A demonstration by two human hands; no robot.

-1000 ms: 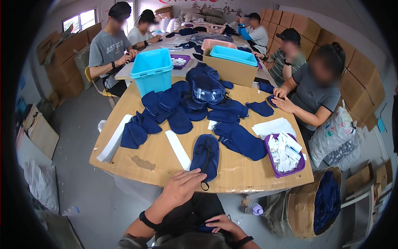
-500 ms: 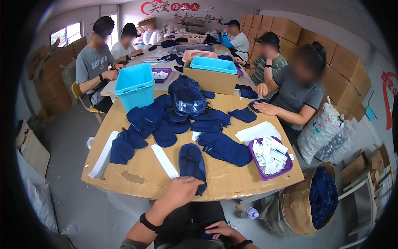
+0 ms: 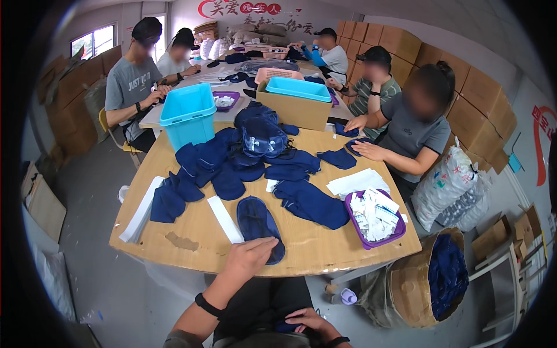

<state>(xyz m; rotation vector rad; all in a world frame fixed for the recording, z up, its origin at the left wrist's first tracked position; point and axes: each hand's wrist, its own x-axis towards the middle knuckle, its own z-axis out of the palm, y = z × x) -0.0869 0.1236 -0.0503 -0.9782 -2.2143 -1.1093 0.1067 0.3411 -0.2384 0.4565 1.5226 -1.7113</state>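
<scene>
A navy cloth slipper (image 3: 255, 217) lies flat near the table's front edge, its toe pointing away and slightly left. My left hand (image 3: 250, 256) rests across its near end, fingers stretched out together and pointing right. Low over my lap, my right hand (image 3: 307, 318) has its fingers curled over a piece of navy cloth (image 3: 285, 327), most of which is hidden. Just left of the slipper is a white paper strip (image 3: 226, 220). More navy slippers (image 3: 310, 203) are heaped beyond it.
A purple basket (image 3: 387, 239) of white slips stands at the right, beside stacked white papers (image 3: 357, 182). Farther back are a blue bin (image 3: 187, 124) and a cardboard box (image 3: 293, 110). A carton (image 3: 409, 290) of navy cloth sits on the floor. Co-workers sit around the tables.
The slipper has turned, its toe swinging left. My left hand has shifted slightly left and its fingers lie straighter. My right hand stays in my lap. The co-worker at right moved one hand.
</scene>
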